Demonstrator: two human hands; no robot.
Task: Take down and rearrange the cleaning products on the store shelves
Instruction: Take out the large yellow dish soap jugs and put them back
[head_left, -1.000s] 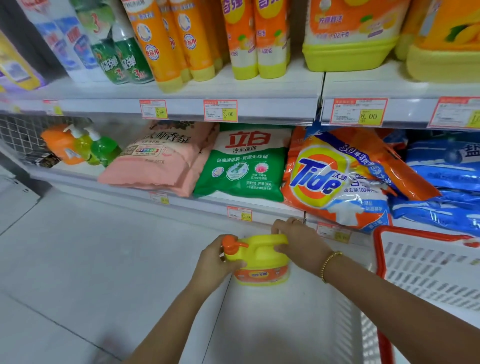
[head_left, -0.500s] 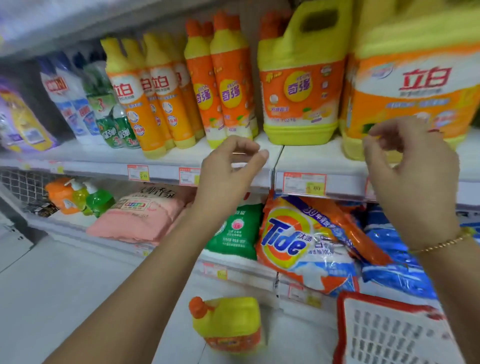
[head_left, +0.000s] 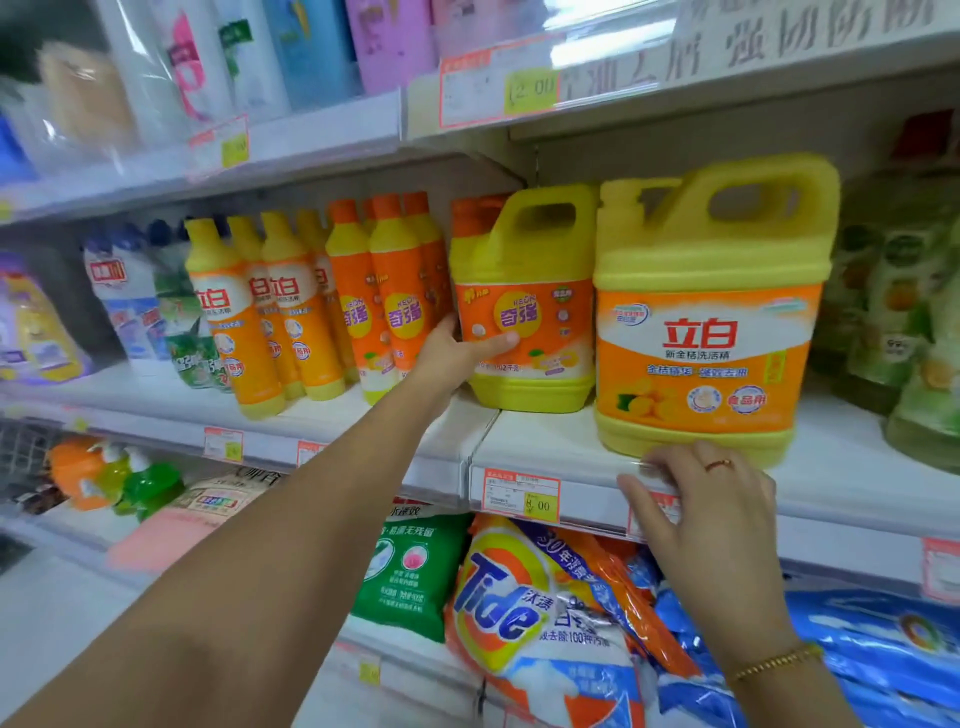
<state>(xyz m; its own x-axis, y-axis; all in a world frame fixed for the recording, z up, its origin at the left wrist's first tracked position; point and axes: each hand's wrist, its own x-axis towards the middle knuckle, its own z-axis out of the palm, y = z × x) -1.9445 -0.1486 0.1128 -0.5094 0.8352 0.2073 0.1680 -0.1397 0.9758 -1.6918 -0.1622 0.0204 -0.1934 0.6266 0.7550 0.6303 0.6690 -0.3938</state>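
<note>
Jug (head_left: 535, 312) gripped one-sided in my left hand (head_left: 452, 356) may tip onto bottles (head_left: 395, 301) beside those fingers; my right hand (head_left: 711, 499) curls over shelf (head_left: 545, 447).

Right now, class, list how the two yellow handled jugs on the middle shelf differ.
The smaller jug has an orange cap; the larger jug has a yellow one. The left hand grips the smaller jug; no hand holds the larger jug. Both are yellow with orange labels and handles.
</note>
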